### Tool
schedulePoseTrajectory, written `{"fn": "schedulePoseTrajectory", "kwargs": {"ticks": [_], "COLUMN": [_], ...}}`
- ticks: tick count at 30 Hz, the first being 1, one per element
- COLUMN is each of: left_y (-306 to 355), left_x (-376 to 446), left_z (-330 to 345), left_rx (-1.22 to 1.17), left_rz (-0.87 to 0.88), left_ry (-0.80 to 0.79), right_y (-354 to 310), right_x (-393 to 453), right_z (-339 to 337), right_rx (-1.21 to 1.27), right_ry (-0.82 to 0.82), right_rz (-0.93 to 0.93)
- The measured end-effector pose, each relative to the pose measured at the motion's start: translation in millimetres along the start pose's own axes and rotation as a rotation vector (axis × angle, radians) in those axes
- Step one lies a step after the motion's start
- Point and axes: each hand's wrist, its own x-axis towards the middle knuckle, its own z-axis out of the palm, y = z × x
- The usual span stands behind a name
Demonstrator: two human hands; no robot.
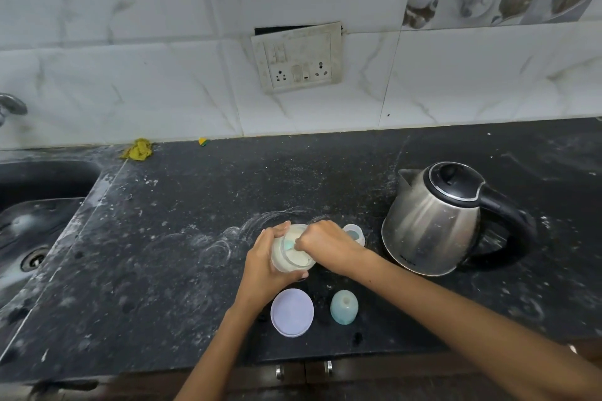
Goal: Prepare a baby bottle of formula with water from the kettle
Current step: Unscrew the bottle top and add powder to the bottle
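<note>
A clear formula container (293,259) with pale powder stands on the black counter (163,254). My left hand (265,262) grips its left side. My right hand (321,242) reaches over its mouth and pinches a teal scoop (289,246) that dips into the powder. Behind my right hand, partly hidden, stands the open baby bottle (356,234). A lilac round lid (292,312) lies near the front edge, and a teal bottle cap (344,307) sits beside it. The steel kettle (433,218), black lid down, stands to the right.
A dark sink (35,228) lies at the left with a tap (11,106) above it. A yellow cloth (138,149) sits at the wall. A socket plate (296,57) hangs on the tiled wall. Cabinet door knobs (304,369) show below the counter edge.
</note>
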Motion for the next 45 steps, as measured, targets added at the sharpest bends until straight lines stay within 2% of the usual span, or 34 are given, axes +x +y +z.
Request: {"fn": "schedulePoseTrajectory", "kwargs": {"ticks": [6, 9, 16, 21, 23, 31, 40, 45], "left_y": [0, 2, 0, -1, -1, -3, -8, -3], "left_x": [0, -1, 0, 0, -1, -3, -5, -6], "left_z": [-1, 2, 2, 0, 1, 2, 6, 9], "left_rx": [-0.016, -0.009, -0.007, -0.011, -0.010, -0.017, -0.049, -0.029], "left_rz": [-0.006, 0.012, 0.000, -0.016, -0.022, -0.071, -0.130, -0.132], "left_ry": [0.009, -0.003, 0.013, 0.024, 0.030, 0.066, 0.121, 0.123], "right_y": [-5, -5, 7, 18, 19, 17, 16, 16], "right_x": [-8, -12, -13, -26, -32, -47, -47, -53], "right_z": [-14, -11, -6, -2, -2, 9, 9, 7], "right_rx": [0.003, 0.107, 0.781, 1.369, 1.494, 1.557, 1.661, 1.794], "right_ry": [-0.031, -0.045, 0.119, 0.242, 0.284, 0.438, 0.404, 0.445], "right_rz": [-0.060, -0.035, 0.137, 0.380, 0.459, 0.610, 0.692, 0.704]}}
